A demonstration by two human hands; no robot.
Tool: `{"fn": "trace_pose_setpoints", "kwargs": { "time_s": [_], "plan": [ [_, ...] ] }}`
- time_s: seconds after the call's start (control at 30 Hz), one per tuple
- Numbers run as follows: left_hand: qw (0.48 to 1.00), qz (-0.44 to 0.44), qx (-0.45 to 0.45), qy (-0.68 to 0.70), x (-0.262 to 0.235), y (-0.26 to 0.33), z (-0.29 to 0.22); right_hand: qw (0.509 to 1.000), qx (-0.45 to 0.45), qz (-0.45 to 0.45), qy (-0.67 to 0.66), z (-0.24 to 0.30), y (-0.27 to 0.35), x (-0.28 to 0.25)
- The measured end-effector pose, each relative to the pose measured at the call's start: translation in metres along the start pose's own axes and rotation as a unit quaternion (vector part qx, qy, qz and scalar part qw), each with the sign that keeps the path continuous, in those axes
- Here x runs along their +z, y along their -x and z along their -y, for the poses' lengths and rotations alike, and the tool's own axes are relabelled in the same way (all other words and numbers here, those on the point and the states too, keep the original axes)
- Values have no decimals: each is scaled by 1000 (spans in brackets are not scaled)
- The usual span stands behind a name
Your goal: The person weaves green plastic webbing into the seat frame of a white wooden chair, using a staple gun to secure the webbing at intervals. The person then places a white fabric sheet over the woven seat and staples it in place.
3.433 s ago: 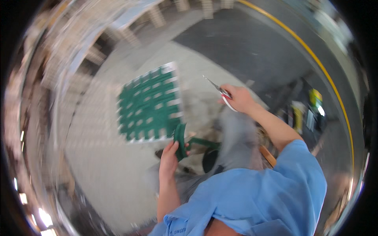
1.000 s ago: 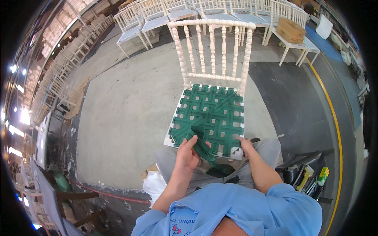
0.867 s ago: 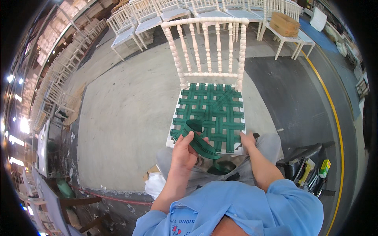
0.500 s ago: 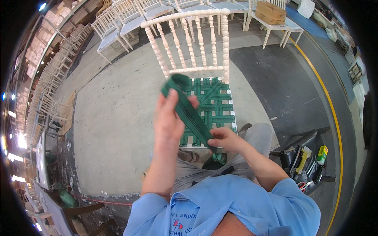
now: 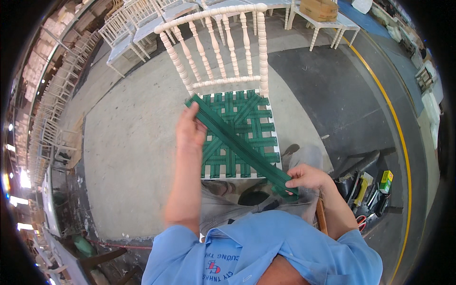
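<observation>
Concrete floor [image 5: 128, 156] all round, rows of white chairs at 11 o'clock. Left hand [image 5: 191, 132] raised, fingers curled shut on upper end of green strap [image 5: 240, 145]; right hand [image 5: 308, 176] pinching lower end at 4 o'clock. Strap stretched taut, slanting over woven green seat of white chair [image 5: 216, 57] at 12. Tool bag [image 5: 365, 192] at 3 o'clock.
</observation>
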State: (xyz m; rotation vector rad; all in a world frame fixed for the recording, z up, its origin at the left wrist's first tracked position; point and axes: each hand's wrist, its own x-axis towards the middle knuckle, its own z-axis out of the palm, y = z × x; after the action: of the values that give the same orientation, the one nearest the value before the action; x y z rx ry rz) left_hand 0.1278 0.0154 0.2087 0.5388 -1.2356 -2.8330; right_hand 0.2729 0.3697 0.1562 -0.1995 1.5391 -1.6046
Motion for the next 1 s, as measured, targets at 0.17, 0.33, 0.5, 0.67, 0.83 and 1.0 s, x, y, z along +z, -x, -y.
{"fn": "trace_pose_setpoints", "kwargs": {
  "time_s": [0.17, 0.33, 0.5, 0.67, 0.83, 1.0],
  "plan": [
    [996, 42, -80, -23, 9, 40, 76, 977, -152, -146, 33, 9, -73, 6],
    [999, 27, -31, -17, 8, 35, 81, 992, -109, -65, -20, 23, -133, 7],
    [978, 13, -77, -194, -59, -14, 81, 992, -10, -124, -21, -15, -119, -11],
    [876, 3, -125, -466, -90, -65, 110, 965, 27, -250, 74, -22, -131, -29],
    [708, 23, 25, -706, -91, -82, 143, 848, -22, -400, 347, -26, -157, -38],
    [691, 27, 40, -721, -93, -86, 152, 934, -84, -307, 165, -18, -221, 3]
  ]
}}
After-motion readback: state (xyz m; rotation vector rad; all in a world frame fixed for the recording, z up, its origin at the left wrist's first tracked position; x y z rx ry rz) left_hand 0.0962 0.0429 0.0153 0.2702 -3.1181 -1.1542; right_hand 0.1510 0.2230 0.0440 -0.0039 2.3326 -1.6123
